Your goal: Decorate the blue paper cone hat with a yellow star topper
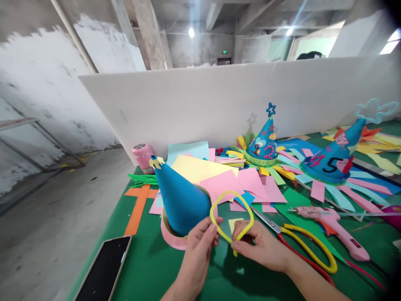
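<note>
A yellow pipe cleaner is bent into a loop and held up over the green table. My left hand pinches the loop's left side. My right hand pinches its lower right side, where the ends cross. Just left of my hands, a plain blue paper cone hat with a pink band and a yellow tip lies tilted on the table.
Scissors with yellow and red handles and a pink glue gun lie to the right. Two decorated blue cone hats stand on coloured paper strips. A phone lies at front left. A white partition stands behind.
</note>
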`<move>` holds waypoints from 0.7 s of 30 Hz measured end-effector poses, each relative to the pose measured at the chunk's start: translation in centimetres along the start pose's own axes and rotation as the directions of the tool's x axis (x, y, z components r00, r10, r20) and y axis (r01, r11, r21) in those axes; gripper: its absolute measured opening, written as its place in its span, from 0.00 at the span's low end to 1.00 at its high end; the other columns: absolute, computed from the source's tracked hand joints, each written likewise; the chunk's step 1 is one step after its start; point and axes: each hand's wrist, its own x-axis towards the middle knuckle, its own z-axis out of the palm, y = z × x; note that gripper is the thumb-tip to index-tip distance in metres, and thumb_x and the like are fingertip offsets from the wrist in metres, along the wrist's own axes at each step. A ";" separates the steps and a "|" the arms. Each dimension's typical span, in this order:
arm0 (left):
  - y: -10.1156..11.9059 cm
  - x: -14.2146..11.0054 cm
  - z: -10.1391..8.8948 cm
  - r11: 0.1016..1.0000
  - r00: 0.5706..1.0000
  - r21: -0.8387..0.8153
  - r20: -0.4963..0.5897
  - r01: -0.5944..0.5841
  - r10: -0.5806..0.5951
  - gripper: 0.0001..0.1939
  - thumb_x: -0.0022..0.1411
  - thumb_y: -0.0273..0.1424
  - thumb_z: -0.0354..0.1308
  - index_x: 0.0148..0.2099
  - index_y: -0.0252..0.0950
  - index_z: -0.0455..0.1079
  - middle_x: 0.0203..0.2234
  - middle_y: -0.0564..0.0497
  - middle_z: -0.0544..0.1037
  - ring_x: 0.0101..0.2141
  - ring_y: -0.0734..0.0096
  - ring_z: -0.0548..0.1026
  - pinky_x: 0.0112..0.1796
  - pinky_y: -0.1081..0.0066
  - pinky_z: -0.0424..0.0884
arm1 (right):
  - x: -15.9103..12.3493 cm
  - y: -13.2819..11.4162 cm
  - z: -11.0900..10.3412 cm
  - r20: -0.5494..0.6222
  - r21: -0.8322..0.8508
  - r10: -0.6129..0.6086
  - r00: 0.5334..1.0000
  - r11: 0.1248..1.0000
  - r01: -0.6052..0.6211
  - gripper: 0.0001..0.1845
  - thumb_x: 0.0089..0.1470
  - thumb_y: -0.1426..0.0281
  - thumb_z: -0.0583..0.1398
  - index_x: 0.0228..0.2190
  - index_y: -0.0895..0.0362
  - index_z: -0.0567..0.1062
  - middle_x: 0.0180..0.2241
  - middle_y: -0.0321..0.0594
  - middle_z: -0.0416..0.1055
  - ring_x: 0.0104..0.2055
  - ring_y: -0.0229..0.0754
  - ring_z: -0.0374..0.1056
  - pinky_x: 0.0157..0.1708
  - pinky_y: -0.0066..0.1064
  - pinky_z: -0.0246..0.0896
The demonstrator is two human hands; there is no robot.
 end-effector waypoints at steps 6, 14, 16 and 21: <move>2.4 -0.9 0.9 0.999 1.000 0.055 -0.016 0.003 -0.002 0.11 0.50 0.35 0.60 0.26 0.30 0.73 0.18 0.50 0.73 0.17 0.82 0.60 0.19 0.79 0.54 | -0.5 -0.9 -0.9 0.024 0.125 -0.010 1.000 0.992 0.007 0.18 0.51 0.58 0.55 0.40 0.56 0.69 0.34 0.41 0.66 0.36 0.43 0.63 0.34 0.32 0.58; 4.0 -1.5 2.8 0.994 0.992 0.107 0.122 0.027 -0.040 0.12 0.52 0.37 0.58 0.28 0.31 0.73 0.12 0.53 0.70 0.12 0.86 0.56 0.15 0.80 0.45 | 2.1 -5.7 -3.1 -0.167 -0.037 -0.079 0.983 0.997 0.074 0.10 0.53 0.63 0.55 0.30 0.57 0.70 0.25 0.35 0.63 0.27 0.36 0.58 0.26 0.27 0.55; 4.5 -1.2 3.1 0.998 0.989 0.044 0.140 0.041 -0.047 0.12 0.52 0.36 0.58 0.28 0.31 0.72 0.12 0.52 0.70 0.13 0.85 0.56 0.15 0.80 0.44 | 2.7 -6.6 -3.4 -0.145 -0.105 -0.098 0.984 0.991 0.083 0.12 0.53 0.64 0.54 0.24 0.58 0.69 0.21 0.32 0.58 0.23 0.34 0.53 0.21 0.26 0.50; 5.6 -0.5 3.7 0.980 0.974 -0.125 0.190 0.152 -0.127 0.17 0.56 0.38 0.51 0.27 0.29 0.72 0.12 0.48 0.70 0.16 0.80 0.62 0.14 0.81 0.45 | 3.5 -7.7 -4.2 -0.130 -0.179 -0.135 0.982 0.978 0.111 0.10 0.52 0.68 0.54 0.22 0.58 0.68 0.20 0.32 0.56 0.22 0.33 0.51 0.19 0.25 0.46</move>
